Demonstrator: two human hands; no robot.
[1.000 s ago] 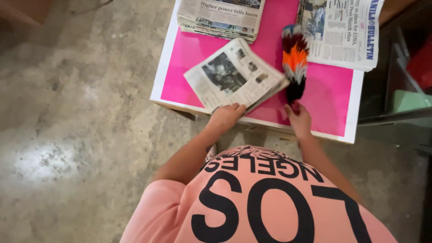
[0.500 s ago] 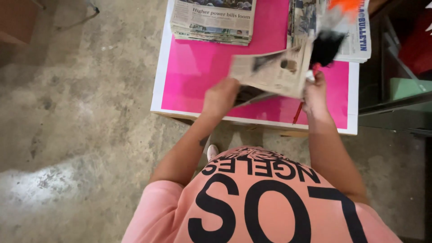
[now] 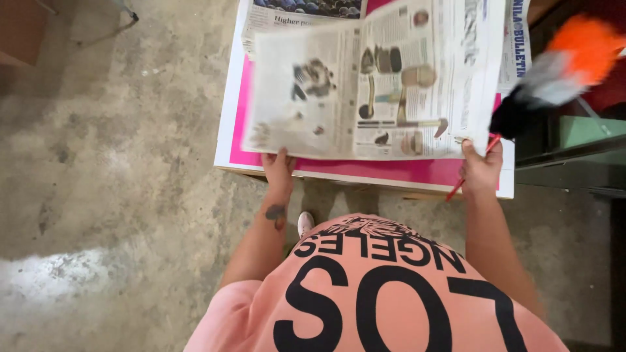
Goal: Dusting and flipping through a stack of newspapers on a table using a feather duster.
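peach cloth with large black lettering fills the nearest part of the view, and from it both bare forearms are stretched forward. the left hand (image 3: 279, 168) is closed in a pinch on the lower left corner of an opened newspaper (image 3: 372, 85), while the right hand (image 3: 481, 171) is closed on the lower right corner and, in the same grip, on the thin red handle of a feather duster (image 3: 554, 78) (its black, grey and orange plumes are blurred out to the right). the newspaper is held spread and lifted above a pink-topped table with a white edge (image 3: 228, 130), its left half blurred. such a sheet is judged to be very light, limp and easily torn, so it is best taken at the two lower corners or along the centre fold, with little pull. beyond it, more folded newspapers (image 3: 287, 16) are seen lying at the far end of the table. bare concrete floor (image 3: 117, 143) is seen to the left, and a dark shelf with a green box (image 3: 590, 130) to the right.
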